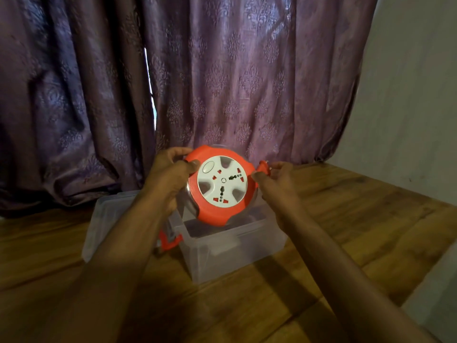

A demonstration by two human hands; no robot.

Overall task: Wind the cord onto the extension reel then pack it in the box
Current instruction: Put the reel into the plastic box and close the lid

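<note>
An orange extension reel (217, 209) with a white socket face is held up, tilted toward me, above a clear plastic box (235, 253). My left hand (170, 174) grips the reel's upper left rim, thumb on the front. My right hand (277, 177) pinches the orange plug (263, 167) at the reel's right edge. No loose cord shows; the cord itself is hidden inside the reel.
The box stands on a wooden floor (346, 231) with its clear lid (108, 219) lying to the left, orange latches (170, 241) between them. A purple curtain (222, 82) hangs close behind. A pale wall (415, 95) rises at right.
</note>
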